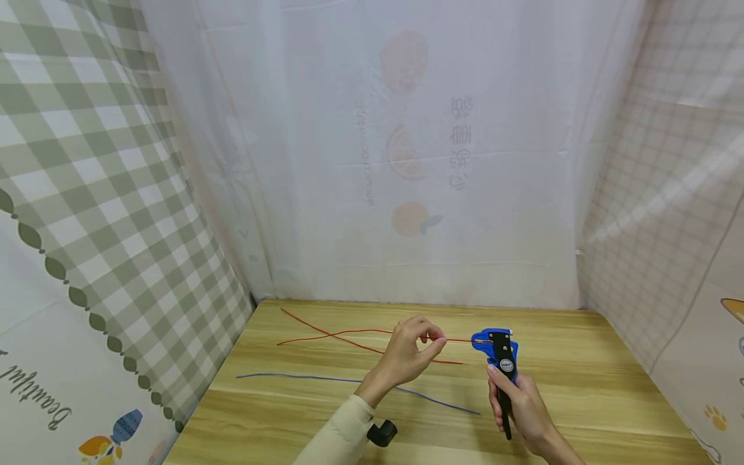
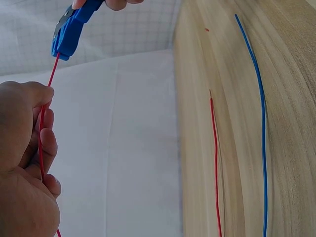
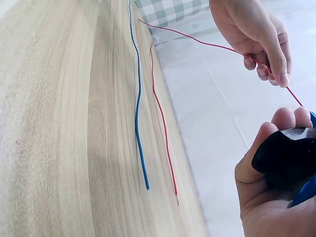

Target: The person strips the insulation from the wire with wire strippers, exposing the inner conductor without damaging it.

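Observation:
My left hand (image 1: 415, 349) pinches a thin red wire (image 1: 349, 332) between thumb and fingers, just above the wooden table (image 1: 581, 387). The wire's end runs into the head of a blue and black wire stripper (image 1: 496, 349). My right hand (image 1: 517, 400) grips the stripper's black handles and holds it upright, to the right of the left hand. In the left wrist view the red wire (image 2: 47, 103) passes from my fingers (image 2: 42, 143) up into the blue stripper head (image 2: 69, 32). The right wrist view shows the black handle (image 3: 289, 153) in my palm.
A second red wire (image 1: 360, 345) and a blue wire (image 1: 349, 381) lie on the table to the left. A small black object (image 1: 382, 433) sits near the left sleeve. White and checked cloth walls close in the table on three sides.

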Available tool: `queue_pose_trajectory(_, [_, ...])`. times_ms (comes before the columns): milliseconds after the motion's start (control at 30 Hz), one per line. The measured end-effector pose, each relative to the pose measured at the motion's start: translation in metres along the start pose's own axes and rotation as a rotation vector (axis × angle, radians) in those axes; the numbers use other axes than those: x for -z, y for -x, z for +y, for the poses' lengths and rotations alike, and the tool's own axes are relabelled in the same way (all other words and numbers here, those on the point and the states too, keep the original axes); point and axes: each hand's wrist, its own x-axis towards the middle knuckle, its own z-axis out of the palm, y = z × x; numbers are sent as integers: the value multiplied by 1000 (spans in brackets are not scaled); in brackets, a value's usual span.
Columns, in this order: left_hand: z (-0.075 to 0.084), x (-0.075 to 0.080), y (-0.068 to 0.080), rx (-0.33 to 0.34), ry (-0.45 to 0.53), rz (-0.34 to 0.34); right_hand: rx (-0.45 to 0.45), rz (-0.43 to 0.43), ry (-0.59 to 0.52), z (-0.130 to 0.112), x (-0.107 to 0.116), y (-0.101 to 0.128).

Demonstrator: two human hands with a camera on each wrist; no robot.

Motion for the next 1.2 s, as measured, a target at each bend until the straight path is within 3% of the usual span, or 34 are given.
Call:
queue_pose_trajectory(767, [1,1,0,-33,-25,15,-17,17,11,-2,1,1])
queue_pose_trajectory(1200, [0,2,2,-19,-25,19,-34,25,13,0,3,3])
